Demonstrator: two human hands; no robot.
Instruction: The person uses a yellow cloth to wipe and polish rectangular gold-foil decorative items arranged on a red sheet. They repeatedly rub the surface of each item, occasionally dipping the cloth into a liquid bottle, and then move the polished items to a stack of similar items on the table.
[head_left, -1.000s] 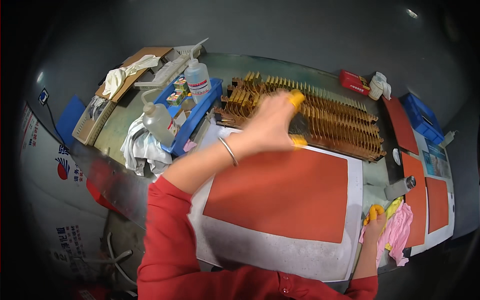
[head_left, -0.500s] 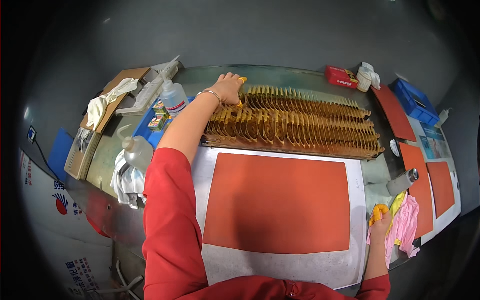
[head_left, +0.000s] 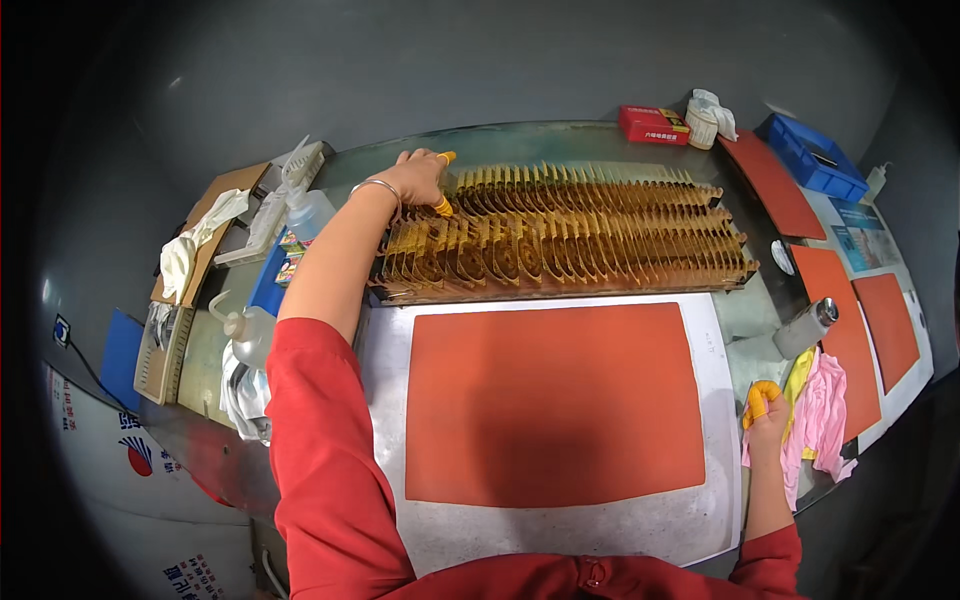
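Note:
My left hand [head_left: 418, 180], with yellow finger cots on thumb and forefinger, reaches over the left end of a long rack [head_left: 480, 292]. Thin amber-brown curved sheets [head_left: 560, 245] stand upright in it, in close rows. The thumb and forefinger are apart at these sheets, and I make out nothing held between them. My right hand [head_left: 767, 412] rests at the right side of the table, fingers curled in yellow finger cots. A pink cloth [head_left: 826, 405] and a yellow cloth [head_left: 797, 385] lie against it. Whatever its fingers may hold is hidden.
An orange-red mat [head_left: 560, 400] lies on a white sheet [head_left: 718, 370] before me. A silver-capped bottle [head_left: 806, 328] stands right. Squeeze bottles [head_left: 308, 212], a white cloth [head_left: 200, 240] and a basket [head_left: 165, 350] are left. A red box [head_left: 652, 125] and a blue bin [head_left: 815, 165] stand behind.
The whole view has shifted a little, so the rack and left hand appear further left. Both hands keep nearly the same places relative to the rack and the cloths.

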